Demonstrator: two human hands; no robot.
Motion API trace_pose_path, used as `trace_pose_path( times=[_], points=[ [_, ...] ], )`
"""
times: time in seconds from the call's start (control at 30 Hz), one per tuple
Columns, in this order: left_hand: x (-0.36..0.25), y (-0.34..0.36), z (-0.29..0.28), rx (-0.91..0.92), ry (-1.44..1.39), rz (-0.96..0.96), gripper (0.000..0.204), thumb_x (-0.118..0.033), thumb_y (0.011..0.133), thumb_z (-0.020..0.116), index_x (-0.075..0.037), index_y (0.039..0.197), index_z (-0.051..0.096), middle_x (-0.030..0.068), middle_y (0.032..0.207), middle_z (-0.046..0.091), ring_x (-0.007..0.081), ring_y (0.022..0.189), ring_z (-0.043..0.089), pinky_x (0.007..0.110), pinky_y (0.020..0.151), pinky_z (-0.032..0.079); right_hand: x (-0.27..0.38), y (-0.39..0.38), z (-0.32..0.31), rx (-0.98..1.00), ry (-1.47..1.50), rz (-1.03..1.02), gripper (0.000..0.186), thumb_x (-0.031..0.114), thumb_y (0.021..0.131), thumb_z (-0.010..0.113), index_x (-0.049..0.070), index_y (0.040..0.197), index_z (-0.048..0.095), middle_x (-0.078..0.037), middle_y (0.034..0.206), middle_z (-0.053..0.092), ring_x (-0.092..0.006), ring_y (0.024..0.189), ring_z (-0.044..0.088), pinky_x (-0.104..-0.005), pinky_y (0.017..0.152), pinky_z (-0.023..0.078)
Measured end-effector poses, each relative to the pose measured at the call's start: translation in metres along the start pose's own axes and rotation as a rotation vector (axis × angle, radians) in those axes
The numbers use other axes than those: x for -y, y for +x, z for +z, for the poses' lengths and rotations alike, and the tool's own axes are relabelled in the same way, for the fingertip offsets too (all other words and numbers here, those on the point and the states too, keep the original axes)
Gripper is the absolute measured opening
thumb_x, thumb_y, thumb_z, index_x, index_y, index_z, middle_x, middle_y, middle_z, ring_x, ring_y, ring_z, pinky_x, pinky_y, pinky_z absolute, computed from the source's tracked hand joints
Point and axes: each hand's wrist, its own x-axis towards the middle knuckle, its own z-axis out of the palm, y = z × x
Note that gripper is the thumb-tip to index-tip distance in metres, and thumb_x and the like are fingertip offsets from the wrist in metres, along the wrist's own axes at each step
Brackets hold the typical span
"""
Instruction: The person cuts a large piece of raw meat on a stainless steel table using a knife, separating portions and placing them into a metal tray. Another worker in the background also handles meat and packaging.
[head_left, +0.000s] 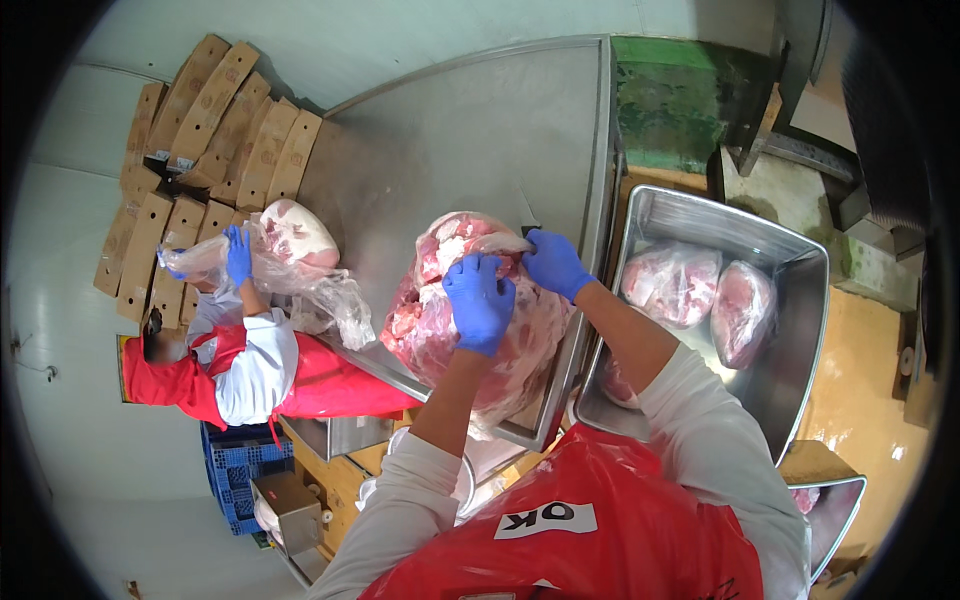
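Head view: A worker in a red apron (pixel 610 525) and white sleeves bends over a large piece of raw meat (pixel 425 335) near the close edge of a metal surface (pixel 450 130), both blue-gloved hands on it. The left hand (pixel 480 303) is narrow, its fingers curled down onto the top of the meat; from here I cannot tell how firmly it grips. The right hand (pixel 555 264) meets the meat's far right side, its fingers bent and partly hidden, so I cannot tell whether they close on anything. A thin, dark-ended object (pixel 531 222) shows just beyond them, too small to make out. To the right, below the surface's edge, a deep metal bin (pixel 812 310) holds a wrapped piece of meat (pixel 672 283) beside a darker piece (pixel 743 315). Across to the left, a co-worker in a red apron (pixel 330 387) and blue gloves handles clear plastic (pixel 335 308) beside a pale cut of meat (pixel 298 236), with cardboard boxes (pixel 205 115) stacked behind and blue crates (pixel 238 480) below.
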Motion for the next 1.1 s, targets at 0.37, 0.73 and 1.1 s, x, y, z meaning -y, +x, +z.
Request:
trace_pose_path(
  times=[0.37, 0.73, 1.1],
  points=[
    [0.0, -0.013, 0.008, -0.03, -0.028, 0.11, 0.026, -0.011, 0.076, 0.067, -0.013, 0.102, 0.067, 0.0082, 0.117, 0.067, 0.0315, 0.108, 0.059, 0.049, 0.1, 0.038, 0.013, -0.024, -0.01, 0.056, 0.93, 0.302, 0.025, 0.018, 0.099, 0.065, -0.004, 0.107, 0.071, -0.007, 0.089, 0.07, -0.0161, 0.082, 0.063, -0.0337, 0.074, 0.052],
    [-0.003, -0.011, 0.006, -0.039, -0.121, 0.15, 0.022, -0.01, 0.076, 0.066, -0.014, 0.097, 0.064, 0.007, 0.101, 0.065, 0.0315, 0.097, 0.059, 0.048, 0.09, 0.04, 0.013, 0.008, 0.025, -0.335, 1.118, 0.486, 0.022, 0.019, 0.1, 0.054, 0.003, 0.089, 0.065, -0.007, 0.077, 0.059, -0.0165, 0.071, 0.056, -0.0381, 0.063, 0.046],
    [0.003, -0.027, 0.003, -0.167, -0.227, 0.327, 0.021, 0.002, 0.077, 0.068, -0.006, 0.095, 0.06, 0.0145, 0.107, 0.065, 0.0363, 0.095, 0.058, 0.049, 0.085, 0.044, 0.001, 0.001, 0.015, -0.368, 1.601, 0.916, 0.02, 0.018, 0.098, 0.057, 0.013, 0.079, 0.056, -0.003, 0.068, 0.047, -0.0189, 0.056, 0.046, -0.0375, 0.052, 0.038]
  ],
)
